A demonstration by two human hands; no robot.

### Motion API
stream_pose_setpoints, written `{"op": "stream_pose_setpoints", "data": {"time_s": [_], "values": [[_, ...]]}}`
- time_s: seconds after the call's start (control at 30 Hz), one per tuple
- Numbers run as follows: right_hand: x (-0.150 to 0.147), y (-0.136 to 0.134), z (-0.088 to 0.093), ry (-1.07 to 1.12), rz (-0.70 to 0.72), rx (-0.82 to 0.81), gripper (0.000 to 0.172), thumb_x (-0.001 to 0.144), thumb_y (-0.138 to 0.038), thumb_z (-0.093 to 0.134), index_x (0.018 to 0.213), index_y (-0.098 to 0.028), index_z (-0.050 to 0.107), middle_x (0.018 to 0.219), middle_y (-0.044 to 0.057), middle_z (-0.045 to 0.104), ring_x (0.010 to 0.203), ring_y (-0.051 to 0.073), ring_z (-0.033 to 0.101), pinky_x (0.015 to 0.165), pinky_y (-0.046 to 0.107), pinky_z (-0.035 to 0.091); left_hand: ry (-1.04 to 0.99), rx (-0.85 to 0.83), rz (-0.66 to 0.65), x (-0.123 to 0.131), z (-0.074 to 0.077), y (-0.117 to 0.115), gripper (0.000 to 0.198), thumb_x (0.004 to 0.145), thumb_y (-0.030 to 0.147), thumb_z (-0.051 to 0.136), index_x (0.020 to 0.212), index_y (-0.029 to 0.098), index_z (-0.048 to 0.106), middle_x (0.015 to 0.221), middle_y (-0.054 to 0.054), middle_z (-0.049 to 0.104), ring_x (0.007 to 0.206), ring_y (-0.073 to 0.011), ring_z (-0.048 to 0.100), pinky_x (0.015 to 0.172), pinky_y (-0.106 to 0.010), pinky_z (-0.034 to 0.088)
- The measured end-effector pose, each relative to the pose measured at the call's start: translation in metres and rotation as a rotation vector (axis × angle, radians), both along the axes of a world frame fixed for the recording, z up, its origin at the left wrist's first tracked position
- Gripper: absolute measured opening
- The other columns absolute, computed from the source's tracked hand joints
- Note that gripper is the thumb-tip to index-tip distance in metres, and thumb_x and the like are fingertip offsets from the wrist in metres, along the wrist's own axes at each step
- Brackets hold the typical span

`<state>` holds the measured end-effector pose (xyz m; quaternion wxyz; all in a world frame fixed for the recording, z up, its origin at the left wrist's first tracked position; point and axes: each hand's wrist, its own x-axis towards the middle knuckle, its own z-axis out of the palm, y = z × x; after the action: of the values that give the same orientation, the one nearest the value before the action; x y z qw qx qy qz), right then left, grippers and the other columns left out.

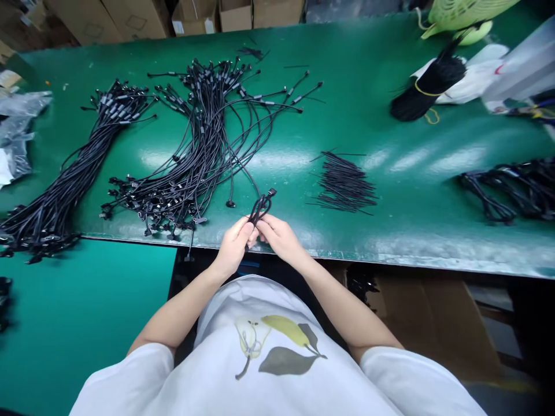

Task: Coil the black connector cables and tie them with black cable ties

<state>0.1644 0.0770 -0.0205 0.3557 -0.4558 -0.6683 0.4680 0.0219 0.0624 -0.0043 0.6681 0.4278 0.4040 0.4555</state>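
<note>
A black cable [262, 207], folded into a small looped bundle, stands up between my two hands near the table's front edge. My left hand [236, 240] is closed around its lower part, thumb on top. My right hand [277, 234] pinches the same bundle from the other side. A connector shows at the top of the loops; the fingertips partly hide the bundle's middle. Just left of my hands lies a spread pile of black cables [212, 133] with connectors at both ends. To the right rests a stack of thin black ties [348, 184].
Another long cable bundle [91, 156] lies at the left. Coiled cables [515, 188] sit at the right edge. A thick banded bundle of black strands [427, 89] and a light green basket [466, 13] are at the back right. Cardboard boxes [236, 14] stand beyond the table [411, 231].
</note>
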Motion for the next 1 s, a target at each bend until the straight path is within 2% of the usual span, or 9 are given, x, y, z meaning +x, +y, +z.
{"op": "stream_pose_setpoints", "data": {"time_s": [0.1, 0.2, 0.3, 0.37, 0.43, 0.53, 0.67, 0.9, 1.0], "values": [[0.008, -0.015, 0.005, -0.262, -0.109, 0.274, 0.029, 0.099, -0.032, 0.038, 0.1, -0.018, 0.063, 0.091, 0.006, 0.062, 0.084, 0.016, 0.058, 0.075, 0.027, 0.044, 0.239, 0.078, 0.022, 0.0, 0.001, -0.003, 0.04, 0.095, 0.044, 0.046, 0.117, 0.013, 0.06, 0.063, 0.004, 0.04, 0.057, -0.0094, 0.036, 0.056, -0.023, 0.034], [0.015, -0.025, 0.01, -0.548, -0.136, 0.55, 0.029, 0.1, -0.029, 0.039, 0.09, -0.018, 0.064, 0.082, 0.006, 0.061, 0.074, 0.014, 0.053, 0.068, 0.027, 0.038, 0.555, 0.229, 0.02, -0.002, 0.001, -0.004, 0.039, 0.097, 0.039, 0.042, 0.123, 0.017, 0.06, 0.08, -0.003, 0.061, 0.074, -0.0144, 0.055, 0.075, -0.027, 0.045], [0.022, -0.027, 0.016, -0.711, -0.077, 0.908, 0.025, 0.098, -0.021, 0.042, 0.086, -0.017, 0.064, 0.081, 0.006, 0.063, 0.071, 0.015, 0.05, 0.068, 0.03, 0.034, 0.713, 0.375, -0.064, -0.007, 0.001, -0.004, 0.038, 0.096, 0.033, 0.042, 0.127, 0.02, 0.06, 0.12, -0.008, 0.065, 0.111, -0.0217, 0.058, 0.1, -0.033, 0.041], [0.026, -0.026, 0.021, -0.726, 0.014, 1.075, 0.023, 0.097, -0.016, 0.042, 0.09, -0.016, 0.064, 0.09, 0.008, 0.065, 0.077, 0.016, 0.052, 0.071, 0.031, 0.036, 0.739, 0.41, -0.123, -0.011, 0.002, -0.006, 0.038, 0.097, 0.032, 0.041, 0.128, 0.021, 0.059, 0.127, -0.008, 0.063, 0.118, -0.0222, 0.056, 0.103, -0.034, 0.04], [0.028, -0.023, 0.026, -0.754, 0.075, 1.08, 0.025, 0.097, -0.016, 0.04, 0.092, -0.015, 0.064, 0.1, 0.01, 0.065, 0.08, 0.016, 0.053, 0.071, 0.03, 0.037, 0.803, 0.431, -0.175, -0.014, 0.004, -0.008, 0.037, 0.098, 0.032, 0.039, 0.128, 0.022, 0.059, 0.118, -0.008, 0.067, 0.111, -0.0217, 0.059, 0.097, -0.033, 0.044], [0.029, -0.019, 0.035, -0.864, 0.12, 0.928, 0.031, 0.099, -0.014, 0.032, 0.098, -0.015, 0.062, 0.115, 0.011, 0.063, 0.077, 0.013, 0.055, 0.061, 0.027, 0.038, 1.016, 0.501, -0.2, -0.014, 0.008, -0.013, 0.037, 0.099, 0.032, 0.034, 0.119, 0.019, 0.062, 0.097, -0.01, 0.068, 0.092, -0.0234, 0.062, 0.085, -0.034, 0.047], [0.029, -0.011, 0.045, -0.967, 0.258, 0.86, 0.033, 0.097, -0.011, 0.034, 0.125, -0.015, 0.051, 0.128, 0.012, 0.058, 0.077, 0.012, 0.059, 0.053, 0.025, 0.037, 1.179, 0.511, -0.189, -0.011, 0.006, -0.018, 0.036, 0.098, 0.031, 0.034, 0.119, 0.013, 0.057, 0.091, -0.014, 0.067, 0.088, -0.0273, 0.063, 0.079, -0.038, 0.048], [0.031, 0.003, 0.052, -0.995, 0.478, 0.865, 0.033, 0.099, -0.019, 0.039, 0.129, -0.007, 0.042, 0.089, 0.007, 0.062, 0.076, 0.017, 0.061, 0.051, 0.025, 0.036, 1.081, 0.473, -0.238, -0.011, -0.003, -0.022, 0.053, 0.096, 0.027, 0.039, 0.146, 0.017, 0.027, 0.115, -0.015, 0.067, 0.108, -0.0273, 0.064, 0.089, -0.04, 0.048], [0.031, 0.005, 0.052, -0.944, 0.491, 0.79, 0.026, 0.098, -0.027, 0.044, 0.119, -0.01, 0.047, 0.098, 0.009, 0.061, 0.077, 0.016, 0.061, 0.049, 0.024, 0.034, 1.064, 0.443, -0.293, -0.013, -0.004, -0.024, 0.059, 0.096, 0.028, 0.038, 0.15, 0.016, 0.018, 0.112, -0.013, 0.069, 0.104, -0.028, 0.065, 0.087, -0.04, 0.049]]}}
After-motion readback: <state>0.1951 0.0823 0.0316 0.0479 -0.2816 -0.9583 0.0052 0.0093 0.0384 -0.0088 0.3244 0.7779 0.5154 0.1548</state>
